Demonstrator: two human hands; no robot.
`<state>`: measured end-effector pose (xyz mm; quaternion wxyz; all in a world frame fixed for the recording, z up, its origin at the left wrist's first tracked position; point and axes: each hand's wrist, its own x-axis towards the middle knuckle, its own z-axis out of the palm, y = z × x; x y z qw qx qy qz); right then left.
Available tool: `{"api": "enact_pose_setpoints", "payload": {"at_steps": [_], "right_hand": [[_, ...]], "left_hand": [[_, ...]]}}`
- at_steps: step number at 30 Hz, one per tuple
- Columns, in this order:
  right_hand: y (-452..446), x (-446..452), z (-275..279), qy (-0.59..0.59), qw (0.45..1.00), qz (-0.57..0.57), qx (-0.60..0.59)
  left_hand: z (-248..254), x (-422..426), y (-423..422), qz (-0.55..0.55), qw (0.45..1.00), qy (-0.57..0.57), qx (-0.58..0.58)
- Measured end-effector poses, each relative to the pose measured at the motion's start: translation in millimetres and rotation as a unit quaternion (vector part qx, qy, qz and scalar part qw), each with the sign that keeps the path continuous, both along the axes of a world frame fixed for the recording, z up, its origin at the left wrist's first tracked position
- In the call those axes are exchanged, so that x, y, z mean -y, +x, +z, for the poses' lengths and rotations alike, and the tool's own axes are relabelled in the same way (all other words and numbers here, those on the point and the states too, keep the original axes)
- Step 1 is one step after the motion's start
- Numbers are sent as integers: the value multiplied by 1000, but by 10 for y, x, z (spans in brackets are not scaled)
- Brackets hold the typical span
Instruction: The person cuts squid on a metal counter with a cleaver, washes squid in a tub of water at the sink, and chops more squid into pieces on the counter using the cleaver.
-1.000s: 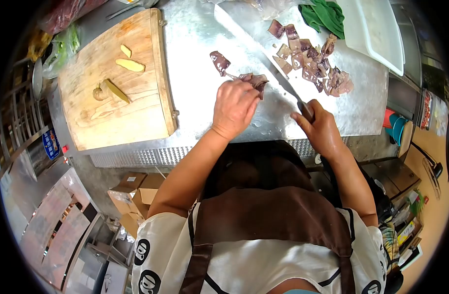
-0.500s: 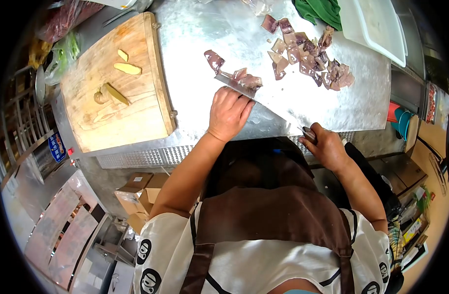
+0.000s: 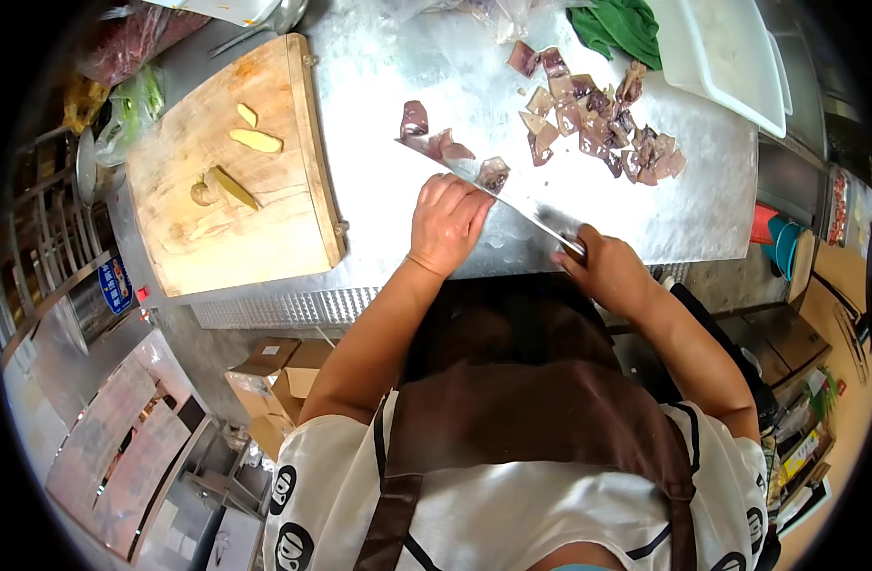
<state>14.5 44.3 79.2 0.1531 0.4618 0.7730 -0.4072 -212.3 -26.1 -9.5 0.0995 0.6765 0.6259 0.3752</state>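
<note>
My right hand (image 3: pixel 603 269) is wrapped round the dark handle of a long knife (image 3: pixel 522 207), whose blade slants up to the left across the metal table (image 3: pixel 379 219). Against the near side of the blade rests my left hand (image 3: pixel 447 221), its fingers bent and pressed together; whether anything lies beneath them is hidden. Just beyond the blade are purplish meat pieces (image 3: pixel 445 146) and a separate small piece (image 3: pixel 493 173). Another dark piece (image 3: pixel 414 118) lies farther up. To the right is a loose pile of cut meat pieces (image 3: pixel 598 119).
A wooden board (image 3: pixel 265 224) at the left bears ginger slices (image 3: pixel 256 141) and a ginger piece (image 3: pixel 234 187). At the top right are a green cloth (image 3: pixel 619 33) and a white plastic tub (image 3: pixel 726 57). Bagged green vegetables (image 3: pixel 136 107) lie beyond the board.
The knife has come from the right to beside my left hand. A small meat piece now lies apart from the others. My left hand has moved slightly down, and my right hand has shifted too.
</note>
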Motion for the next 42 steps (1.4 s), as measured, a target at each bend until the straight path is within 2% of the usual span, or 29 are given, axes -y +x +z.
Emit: {"api": "enact_pose_setpoints", "payload": {"at_steps": [2, 9, 14, 16, 19, 21, 24, 27, 33, 36, 41, 42], "right_hand": [[293, 64, -4, 33, 999, 17, 14], [637, 153, 5, 63, 996, -37, 43], [714, 192, 50, -11, 995, -94, -10], [619, 199, 73, -41, 994, -100, -22], [491, 259, 154, -42, 984, -166, -47], [534, 311, 148, -35, 985, -162, -45], [559, 375, 195, -27, 994, -102, 25], [620, 482, 66, 17, 996, -90, 7], [338, 372, 19, 27, 997, -69, 21], [133, 248, -101, 13, 996, -82, 29], [451, 247, -22, 52, 992, -109, 39], [562, 290, -13, 59, 988, -141, -2]], "left_hand": [[-27, 16, -12, 19, 1000, 10, 6], [-59, 25, -67, 15, 999, 37, 17], [7, -6, -20, -21, 1000, 17, -3], [49, 37, 10, -75, 997, -16, 18], [90, 107, 28, -43, 998, -7, 49], [106, 100, 45, -39, 998, 7, 55], [72, 7, 67, -46, 998, 20, 44], [9, -51, 102, -60, 998, 17, 19], [-58, -56, 116, -62, 998, 17, 3], [-62, -8, 122, -82, 996, 23, 4], [-10, 164, -46, -101, 995, 10, -11], [32, 130, -68, -77, 997, -12, -20]]}}
